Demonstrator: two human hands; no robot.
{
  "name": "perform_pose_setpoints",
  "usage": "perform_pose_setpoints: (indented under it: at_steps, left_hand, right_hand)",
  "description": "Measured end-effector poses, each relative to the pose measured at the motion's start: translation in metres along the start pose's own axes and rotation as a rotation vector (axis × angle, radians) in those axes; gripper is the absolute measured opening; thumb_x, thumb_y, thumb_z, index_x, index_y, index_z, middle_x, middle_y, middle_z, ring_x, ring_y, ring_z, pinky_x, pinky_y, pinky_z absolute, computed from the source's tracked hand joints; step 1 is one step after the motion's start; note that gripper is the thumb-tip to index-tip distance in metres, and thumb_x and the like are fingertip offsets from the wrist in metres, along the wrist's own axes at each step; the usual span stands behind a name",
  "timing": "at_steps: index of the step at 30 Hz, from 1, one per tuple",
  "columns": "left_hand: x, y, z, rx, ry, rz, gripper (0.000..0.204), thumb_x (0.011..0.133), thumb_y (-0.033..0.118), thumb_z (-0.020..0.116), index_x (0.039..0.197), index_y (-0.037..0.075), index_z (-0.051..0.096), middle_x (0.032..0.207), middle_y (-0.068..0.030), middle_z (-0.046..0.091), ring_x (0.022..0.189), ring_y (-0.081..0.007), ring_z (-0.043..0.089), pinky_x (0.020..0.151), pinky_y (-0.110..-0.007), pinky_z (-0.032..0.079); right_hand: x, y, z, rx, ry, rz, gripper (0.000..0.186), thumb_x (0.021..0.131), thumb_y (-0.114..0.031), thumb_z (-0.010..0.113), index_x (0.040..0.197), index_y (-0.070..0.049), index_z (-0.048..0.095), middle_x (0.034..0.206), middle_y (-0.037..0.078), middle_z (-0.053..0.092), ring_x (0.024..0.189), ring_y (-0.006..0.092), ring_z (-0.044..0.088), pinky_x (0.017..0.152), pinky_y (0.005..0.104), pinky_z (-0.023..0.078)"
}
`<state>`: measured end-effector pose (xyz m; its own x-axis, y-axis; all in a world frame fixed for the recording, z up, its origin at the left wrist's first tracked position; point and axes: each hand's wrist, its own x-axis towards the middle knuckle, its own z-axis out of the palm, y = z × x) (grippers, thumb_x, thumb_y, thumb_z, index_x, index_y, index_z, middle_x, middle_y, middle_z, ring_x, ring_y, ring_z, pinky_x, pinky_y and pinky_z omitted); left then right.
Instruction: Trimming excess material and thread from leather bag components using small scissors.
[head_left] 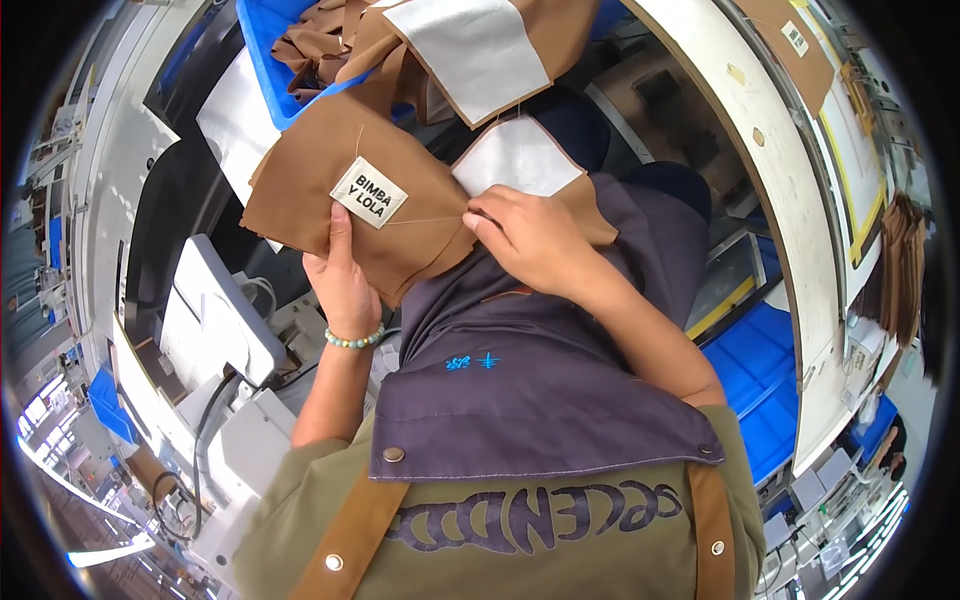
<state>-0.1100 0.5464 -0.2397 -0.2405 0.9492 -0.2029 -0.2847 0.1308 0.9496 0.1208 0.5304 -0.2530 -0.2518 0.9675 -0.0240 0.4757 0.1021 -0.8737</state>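
A stack of brown fabric pieces [290, 190] lies over my lap, with a cream label [368, 192] stitched on the top piece. My left hand [342, 275] grips the stack's near edge, thumb on top just below the label and fingers hidden underneath. At the stack's right edge, my right hand [525, 235] is closed, thumb and fingers pinched at the brown fabric and a thin thread. Just beyond my right hand lies a brown piece with a white backing patch [520, 160]. Farther off, another brown piece shows a larger white backing [475, 55].
A blue bin [262, 60] with crumpled brown pieces stands at the far left. A curved white table edge [740, 130] runs down the right side, with blue trays [755, 370] below it. A white machine part [225, 310] stands left of my left arm.
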Motion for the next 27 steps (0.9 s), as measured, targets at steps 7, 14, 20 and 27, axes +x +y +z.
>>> perform_pose_setpoints:
  at_steps: [7, 14, 20, 27]
  left_hand:
    - [-0.009, 0.000, 0.002, 0.062, 0.009, 0.005, 0.025, 0.103, 0.016, 0.063, 0.121, -0.001, 0.066, 0.122, -0.0035, 0.068, 0.112, -0.0108, 0.059, 0.100, -0.029, 0.044]
    - [-0.008, -0.001, -0.001, 0.104, -0.040, 0.075, 0.025, 0.103, 0.015, 0.063, 0.122, -0.001, 0.066, 0.122, -0.0032, 0.067, 0.112, -0.0104, 0.059, 0.100, -0.029, 0.043]
    - [-0.001, 0.001, -0.014, 0.009, 0.020, -0.014, 0.028, 0.103, 0.016, 0.062, 0.127, 0.001, 0.062, 0.124, -0.0045, 0.067, 0.112, -0.0139, 0.063, 0.096, -0.032, 0.050]
    - [0.001, 0.004, -0.006, -0.034, 0.014, -0.095, 0.031, 0.103, 0.018, 0.062, 0.129, 0.000, 0.061, 0.126, -0.0052, 0.066, 0.115, -0.0148, 0.061, 0.097, -0.032, 0.049]
  right_hand:
    - [-0.001, 0.012, 0.007, -0.496, 0.182, -0.157, 0.014, 0.090, -0.018, 0.067, 0.091, -0.005, 0.065, 0.088, 0.007, 0.061, 0.083, 0.0256, 0.063, 0.068, 0.0376, 0.053]
    - [-0.002, 0.021, 0.014, -0.570, 0.191, -0.137, 0.012, 0.090, -0.014, 0.066, 0.085, -0.005, 0.062, 0.085, 0.008, 0.059, 0.078, 0.0264, 0.063, 0.066, 0.0376, 0.052]
    - [0.007, 0.005, -0.012, 0.121, 0.146, 0.008, 0.026, 0.093, -0.028, 0.070, 0.093, -0.002, 0.068, 0.093, 0.011, 0.066, 0.072, 0.0222, 0.062, 0.063, 0.0345, 0.049]
    - [0.028, 0.148, -0.023, -0.549, 0.657, 0.143, 0.047, 0.091, -0.037, 0.071, 0.116, 0.003, 0.067, 0.102, 0.018, 0.070, 0.089, 0.0330, 0.068, 0.079, 0.0392, 0.053]
